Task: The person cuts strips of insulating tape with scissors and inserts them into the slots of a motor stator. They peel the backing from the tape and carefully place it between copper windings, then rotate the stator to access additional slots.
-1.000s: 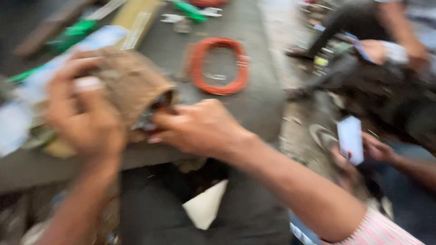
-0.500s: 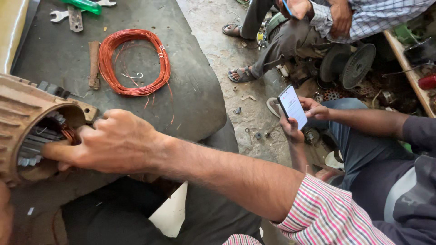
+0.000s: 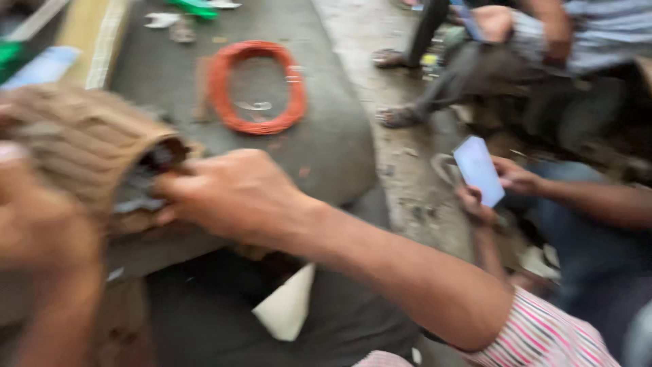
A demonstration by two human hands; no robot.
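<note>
The right hand (image 3: 231,194) is bare, its forearm uncovered up to a rolled sleeve (image 3: 543,336) striped pink, white and dark at five o'clock. The left hand (image 3: 41,224), blurred at nine o'clock, shows no sleeve.

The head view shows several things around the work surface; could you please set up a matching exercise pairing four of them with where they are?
Things:
1. orange wire coil
2. ribbed brown motor housing
3. phone
4. white paper scrap

Places:
A. held in another person's hands, at the right
B. lying flat on the grey work surface, untouched
C. below the right forearm, on dark cloth
D. at the left, with the right hand at its open end

Pairs: 1-B, 2-D, 3-A, 4-C
</note>
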